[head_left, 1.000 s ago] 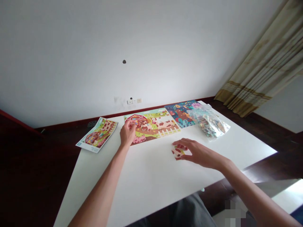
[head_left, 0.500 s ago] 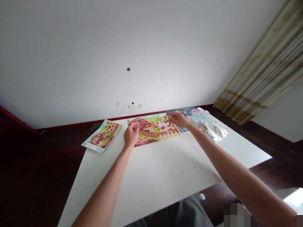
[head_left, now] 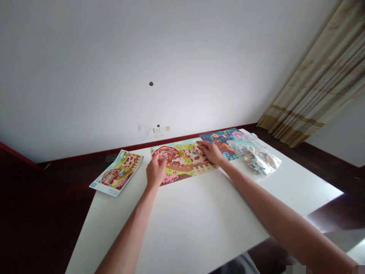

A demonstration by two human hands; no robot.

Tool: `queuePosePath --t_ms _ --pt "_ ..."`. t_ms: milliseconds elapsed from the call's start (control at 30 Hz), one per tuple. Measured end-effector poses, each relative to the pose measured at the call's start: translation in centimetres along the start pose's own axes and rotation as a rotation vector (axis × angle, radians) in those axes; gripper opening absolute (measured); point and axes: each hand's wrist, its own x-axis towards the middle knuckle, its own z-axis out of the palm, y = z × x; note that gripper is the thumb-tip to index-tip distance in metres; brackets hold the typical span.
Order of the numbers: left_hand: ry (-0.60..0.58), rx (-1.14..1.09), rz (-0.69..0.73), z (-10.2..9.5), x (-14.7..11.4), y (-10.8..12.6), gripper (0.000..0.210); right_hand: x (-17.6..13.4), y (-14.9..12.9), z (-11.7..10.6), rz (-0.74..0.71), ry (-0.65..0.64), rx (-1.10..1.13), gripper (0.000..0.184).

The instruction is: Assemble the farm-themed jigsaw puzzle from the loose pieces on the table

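Observation:
A colourful farm jigsaw puzzle, with a red barn, cows and a pale fence, lies flat at the back of the white table. My left hand is at its left end, over the barn side, thumb and fingers pinched on a small bluish puzzle piece. Most of that piece is hidden by the fingertips. On the right part of the puzzle, over the cow, rests my right hand with its fingers stretched out. Nothing shows in its grasp.
On the left, a printed card with the same farm picture overhangs the table edge. A dark blue sea picture lies at the back right, partly under a clear plastic bag of small pieces. Behind stands a wall.
My right hand has come down a little and lies flatter over the cow. The left hand keeps its pinch at the barn. The view has shifted slightly.

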Motion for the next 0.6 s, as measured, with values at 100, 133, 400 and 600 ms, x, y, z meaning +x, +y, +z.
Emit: queuePosePath --t_ms 100,133,400,600 --pt "-0.001 -0.001 -0.008 0.0 0.0 0.0 0.021 -0.2 -0.5 0.2 -0.076 -0.007 -0.072 0.039" --pt "-0.001 0.002 -0.008 0.0 0.0 -0.1 0.021 -0.3 -0.8 0.4 -0.099 -0.007 -0.095 0.038" --pt "-0.013 0.010 0.004 -0.2 -0.2 0.3 0.019 -0.5 -1.9 0.4 -0.127 -0.030 -0.153 0.033" --pt "-0.019 0.021 0.001 -0.3 -0.2 0.4 0.019 -0.5 -2.0 0.1 -0.131 -0.026 -0.100 0.029"
